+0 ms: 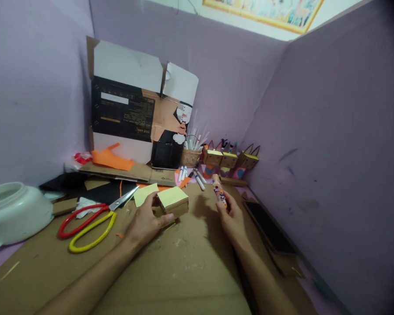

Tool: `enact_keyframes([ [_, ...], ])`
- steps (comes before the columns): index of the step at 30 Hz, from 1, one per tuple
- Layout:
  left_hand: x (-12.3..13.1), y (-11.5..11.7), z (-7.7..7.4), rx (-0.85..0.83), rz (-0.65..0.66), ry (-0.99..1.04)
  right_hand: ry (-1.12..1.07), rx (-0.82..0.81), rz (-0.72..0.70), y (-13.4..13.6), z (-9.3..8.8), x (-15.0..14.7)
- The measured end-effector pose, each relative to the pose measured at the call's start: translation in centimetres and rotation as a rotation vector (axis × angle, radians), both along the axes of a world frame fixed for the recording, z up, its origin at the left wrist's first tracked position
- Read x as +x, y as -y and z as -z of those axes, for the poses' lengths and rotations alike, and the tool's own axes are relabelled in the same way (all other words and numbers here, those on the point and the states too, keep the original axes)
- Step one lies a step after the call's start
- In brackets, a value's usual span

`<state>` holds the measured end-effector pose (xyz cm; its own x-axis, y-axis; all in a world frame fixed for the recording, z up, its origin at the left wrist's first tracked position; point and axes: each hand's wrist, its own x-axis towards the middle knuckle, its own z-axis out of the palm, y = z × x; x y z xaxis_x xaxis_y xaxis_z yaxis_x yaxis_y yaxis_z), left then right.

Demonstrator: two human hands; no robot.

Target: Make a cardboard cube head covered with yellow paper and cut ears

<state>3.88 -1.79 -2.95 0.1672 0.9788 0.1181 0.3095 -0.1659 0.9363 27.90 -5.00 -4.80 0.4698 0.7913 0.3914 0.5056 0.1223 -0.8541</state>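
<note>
My left hand (147, 223) is closed on a small cardboard box (177, 205) whose top is covered with pale yellow paper. The thumb lies along its near side, and the fingers reach round its left end. Upright in my right hand (231, 216) is a slim tube (217, 188) with a many-coloured pattern; its lower end is hidden by the fingers. Behind my left hand lies a sheet of yellow paper (142, 194). To the left, scissors (113, 210) with one red and one yellow handle lie with their blades nearly together.
A brown cardboard sheet (184, 271) covers the work surface. A white pot (19, 214) stands at the left, a dark phone (269, 227) at the right. At the back are an unfolded carton (124, 113), a marker basket (191, 157), loose markers (199, 179) and three box-headed figures (229, 159) with pointed ears.
</note>
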Motion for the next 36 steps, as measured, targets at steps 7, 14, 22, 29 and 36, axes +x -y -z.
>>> enact_keyframes([
  [7, 0.1, 0.6, -0.6, 0.012, -0.043, -0.157, 0.313, -0.168, 0.060, -1.1, 0.5, 0.1],
  [14, -0.2, 0.6, 0.4, 0.027, 0.008, -0.298, 0.491, -0.362, 0.118, -0.5, 0.0, -0.4],
  [22, 0.2, -0.3, 2.6, 0.032, 0.014, -0.432, 0.642, -0.440, 0.177, -2.8, -3.0, 1.3],
  [29, 0.6, -0.2, 4.0, 0.164, -0.084, -0.389, 0.810, -0.631, 0.123, -11.4, -5.7, 1.1],
  [36, 0.6, -0.3, 4.0, 0.161, -0.104, -0.339, 0.840, -0.709, 0.070, -15.1, -4.2, -1.5],
])
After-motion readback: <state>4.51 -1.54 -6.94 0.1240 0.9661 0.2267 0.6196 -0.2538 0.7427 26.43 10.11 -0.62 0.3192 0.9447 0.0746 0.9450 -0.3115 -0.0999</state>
